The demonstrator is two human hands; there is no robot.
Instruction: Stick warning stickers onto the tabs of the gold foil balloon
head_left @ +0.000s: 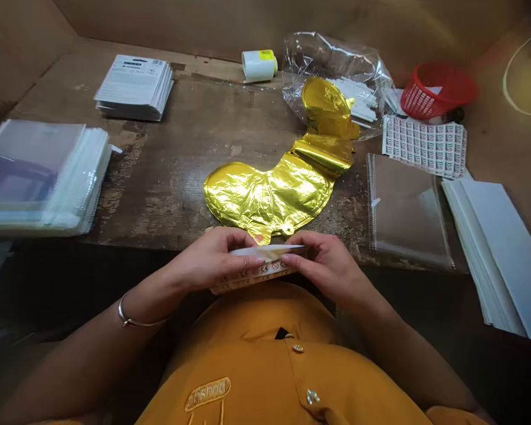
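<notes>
Both hands pinch a sticker sheet [272,270] printed with rows of small CE and warning marks, held at the table's front edge before my body. My left hand [215,260] grips its left part, thumb on top. My right hand [325,262] is closed on the right part, where a white edge of the sheet bends up between the thumbs. Just beyond the fingers lies a shiny gold foil balloon [269,195], flat and uninflated, its tabbed edge close to the sheet. It stretches back to the right, with a folded part over a clear bag.
At left are a stack of clear plastic sleeves [30,171] and a pile of printed cards [130,82]. A white roll [257,66], clear bag of white sticks [356,97], red basket [438,91], another sticker sheet [425,144], sleeve [409,206] and white card stack [504,248] lie behind and right.
</notes>
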